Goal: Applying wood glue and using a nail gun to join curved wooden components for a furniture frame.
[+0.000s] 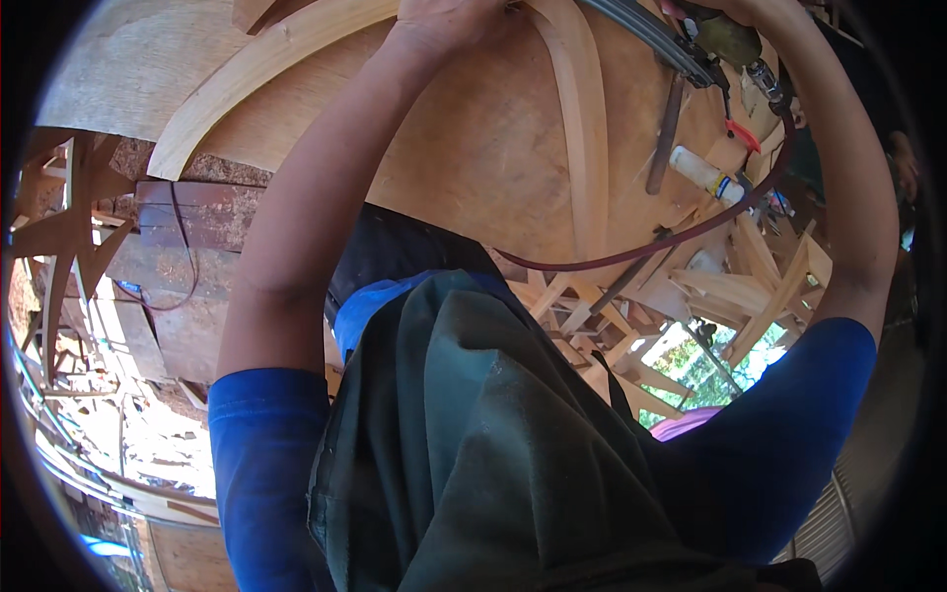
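Observation:
At the top edge my left hand (452,18) rests by the upper ends of two curved wooden pieces. Its fingers are cut off by the picture's edge, so their grip does not show. One curved piece (266,69) sweeps down to the left; the other curved piece (580,118) runs down the middle of a plywood board (473,148). My right hand (742,10), partly out of view at the upper right, is closed round an air nail gun (728,41). The gun's long dark magazine (651,30) points up to the left, and a dark red hose (681,237) trails from its fitting.
On the board's right side lie a dark metal bar (666,133), a white bottle (705,170) and a red-handled tool (742,136). Wooden frames and offcuts (760,281) pile up beyond the hose. More wooden frames (69,237) stand at the left, above scattered scraps.

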`<act>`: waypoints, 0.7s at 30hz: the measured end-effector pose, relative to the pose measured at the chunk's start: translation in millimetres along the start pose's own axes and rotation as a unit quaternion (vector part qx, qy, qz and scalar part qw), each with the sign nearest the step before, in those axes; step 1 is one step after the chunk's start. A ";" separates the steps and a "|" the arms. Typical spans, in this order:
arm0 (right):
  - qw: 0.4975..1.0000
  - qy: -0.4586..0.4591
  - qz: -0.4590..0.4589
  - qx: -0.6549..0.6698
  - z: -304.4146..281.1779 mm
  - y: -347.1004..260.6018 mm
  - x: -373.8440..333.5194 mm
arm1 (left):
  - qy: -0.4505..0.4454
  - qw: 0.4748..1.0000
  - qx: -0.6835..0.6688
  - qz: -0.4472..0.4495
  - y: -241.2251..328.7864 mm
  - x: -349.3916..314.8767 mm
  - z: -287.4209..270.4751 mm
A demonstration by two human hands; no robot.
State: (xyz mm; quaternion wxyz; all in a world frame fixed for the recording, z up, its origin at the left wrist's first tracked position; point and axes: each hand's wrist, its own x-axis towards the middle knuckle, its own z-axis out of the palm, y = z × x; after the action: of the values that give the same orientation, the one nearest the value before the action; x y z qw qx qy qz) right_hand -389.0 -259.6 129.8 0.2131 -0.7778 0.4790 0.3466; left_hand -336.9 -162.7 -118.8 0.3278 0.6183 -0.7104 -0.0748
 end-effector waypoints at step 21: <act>0.985 -0.075 -0.143 0.060 8.9 13.1 20.9 | 0.017 0.999 -0.024 -0.021 -1.7 -1.4 20.9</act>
State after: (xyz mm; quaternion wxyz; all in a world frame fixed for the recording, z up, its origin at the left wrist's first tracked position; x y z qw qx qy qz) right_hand -397.4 -272.1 108.4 0.3420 -0.7960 0.3656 0.3402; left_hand -347.1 -168.0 -136.4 0.3532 0.6259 -0.6898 -0.0879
